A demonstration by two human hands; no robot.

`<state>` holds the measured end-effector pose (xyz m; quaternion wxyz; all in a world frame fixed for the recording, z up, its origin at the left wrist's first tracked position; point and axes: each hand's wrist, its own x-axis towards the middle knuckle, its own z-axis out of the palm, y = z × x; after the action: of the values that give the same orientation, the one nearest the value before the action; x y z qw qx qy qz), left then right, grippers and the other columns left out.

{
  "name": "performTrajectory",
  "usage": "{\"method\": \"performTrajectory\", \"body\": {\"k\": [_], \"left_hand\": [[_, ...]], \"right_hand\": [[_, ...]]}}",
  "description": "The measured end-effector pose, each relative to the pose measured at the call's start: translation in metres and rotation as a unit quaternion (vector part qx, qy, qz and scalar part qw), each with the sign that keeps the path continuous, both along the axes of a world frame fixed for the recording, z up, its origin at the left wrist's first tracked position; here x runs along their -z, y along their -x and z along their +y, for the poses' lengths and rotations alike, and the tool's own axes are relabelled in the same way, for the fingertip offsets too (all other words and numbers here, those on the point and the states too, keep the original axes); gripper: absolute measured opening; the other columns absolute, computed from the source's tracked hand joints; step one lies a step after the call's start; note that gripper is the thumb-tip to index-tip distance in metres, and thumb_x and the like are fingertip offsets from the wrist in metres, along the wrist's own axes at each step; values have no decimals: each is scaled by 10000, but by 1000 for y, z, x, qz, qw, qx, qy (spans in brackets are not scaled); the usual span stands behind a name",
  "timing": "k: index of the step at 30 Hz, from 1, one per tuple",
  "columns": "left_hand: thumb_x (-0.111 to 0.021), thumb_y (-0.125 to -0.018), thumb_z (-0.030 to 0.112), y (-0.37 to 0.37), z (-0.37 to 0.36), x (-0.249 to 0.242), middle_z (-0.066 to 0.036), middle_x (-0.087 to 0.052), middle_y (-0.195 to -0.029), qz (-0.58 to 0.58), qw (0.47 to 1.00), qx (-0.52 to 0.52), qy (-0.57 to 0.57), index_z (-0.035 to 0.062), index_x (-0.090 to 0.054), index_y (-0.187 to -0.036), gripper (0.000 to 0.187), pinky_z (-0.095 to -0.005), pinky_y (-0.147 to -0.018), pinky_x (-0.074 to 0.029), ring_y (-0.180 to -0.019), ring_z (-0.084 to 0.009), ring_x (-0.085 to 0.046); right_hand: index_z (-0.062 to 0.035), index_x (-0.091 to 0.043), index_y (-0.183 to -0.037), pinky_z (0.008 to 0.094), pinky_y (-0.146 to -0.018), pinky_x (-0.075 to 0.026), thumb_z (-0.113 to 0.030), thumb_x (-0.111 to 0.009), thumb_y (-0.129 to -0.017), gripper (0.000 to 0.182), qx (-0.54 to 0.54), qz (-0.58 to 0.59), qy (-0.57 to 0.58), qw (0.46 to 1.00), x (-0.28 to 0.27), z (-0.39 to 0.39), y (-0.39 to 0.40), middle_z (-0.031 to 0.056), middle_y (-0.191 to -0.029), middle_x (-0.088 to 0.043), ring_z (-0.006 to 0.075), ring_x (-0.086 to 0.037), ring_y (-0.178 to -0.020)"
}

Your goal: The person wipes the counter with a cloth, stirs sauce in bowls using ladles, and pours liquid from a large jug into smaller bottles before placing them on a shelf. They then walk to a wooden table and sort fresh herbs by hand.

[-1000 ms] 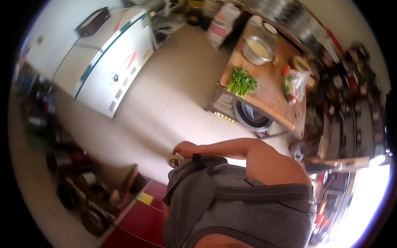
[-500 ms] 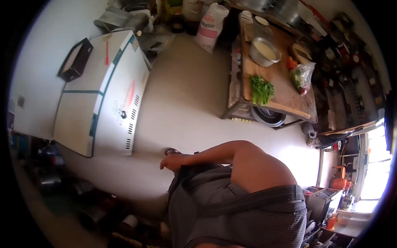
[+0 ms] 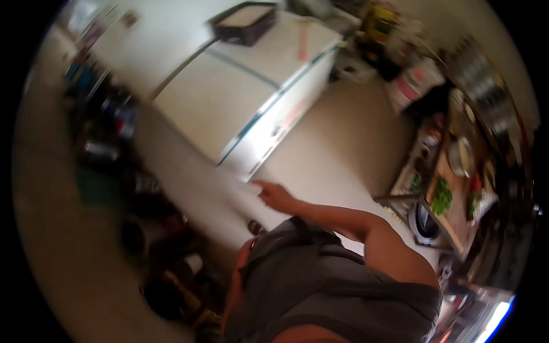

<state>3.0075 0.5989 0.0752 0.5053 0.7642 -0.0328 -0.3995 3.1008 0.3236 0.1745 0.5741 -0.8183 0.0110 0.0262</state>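
My right hand is held out in front of my body, over the floor, near the close lower corner of a white chest freezer. A gap seems to lie between the hand and the freezer, though the view is blurred. Its fingers look loosely apart, one stretched towards the left, and nothing shows in them. On the freezer lid stands a dark open-topped box, with a red stripe-like thing beside it. Of my left arm only a strip shows at my side; the left hand is hidden.
To the right stands a wooden table with green leafy herbs and a metal bowl. A white and pink sack sits on the floor at the back. Pots and bottles clutter the left side, including a metal pot.
My view has turned left, so the freezer now sits nearer the middle and the table further right. My right hand has risen and reaches further forward, towards the freezer.
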Motion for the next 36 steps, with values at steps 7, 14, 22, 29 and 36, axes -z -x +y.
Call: {"method": "performTrajectory", "body": {"k": [7,14,22,29,36], "left_hand": [[-595,-919,235,-44,79,-18,-195,-625,-1228,-88,990,28,-108,18,-576,-1266,410,-372,-884,-506,-1070,-296,-647],[-621,-899,317,23,121,43,-195,-667,-1136,2,992,1,-124,15,-610,-1226,445,-390,-866,-500,-1013,-299,-654],[-613,-912,300,53,46,34,-180,-672,-1128,75,984,-70,-146,14,-616,-1211,413,-382,-883,-492,-1022,-290,-646],[-607,-913,296,75,-8,5,-179,-671,-1131,59,976,-118,-174,13,-627,-1192,398,-380,-889,-492,-1033,-281,-644],[-601,-915,292,94,-54,11,-178,-670,-1133,39,980,-87,-174,11,-637,-1174,384,-378,-895,-492,-1044,-273,-641]], "right_hand": [[5,-597,-1150,388,-692,-500,-112,-639,-846,328,140,-10,63,988,13,37,-94,146,-805,-640,279,-630,-737],[-31,-607,-953,419,-733,-504,-167,-625,-880,155,242,-28,128,961,55,-10,-214,167,-907,-626,314,-621,-824],[-84,-619,-962,440,-732,-538,-256,-602,-907,181,243,-4,321,915,63,-51,-298,163,-1032,-533,349,-626,-869],[-81,-586,-979,444,-721,-546,-285,-656,-875,239,185,-27,313,931,75,-75,-297,181,-1044,-506,358,-631,-864],[-75,-590,-1075,419,-785,-506,-316,-616,-898,299,177,-4,216,960,69,-135,-228,172,-978,-547,325,-607,-921]]}}
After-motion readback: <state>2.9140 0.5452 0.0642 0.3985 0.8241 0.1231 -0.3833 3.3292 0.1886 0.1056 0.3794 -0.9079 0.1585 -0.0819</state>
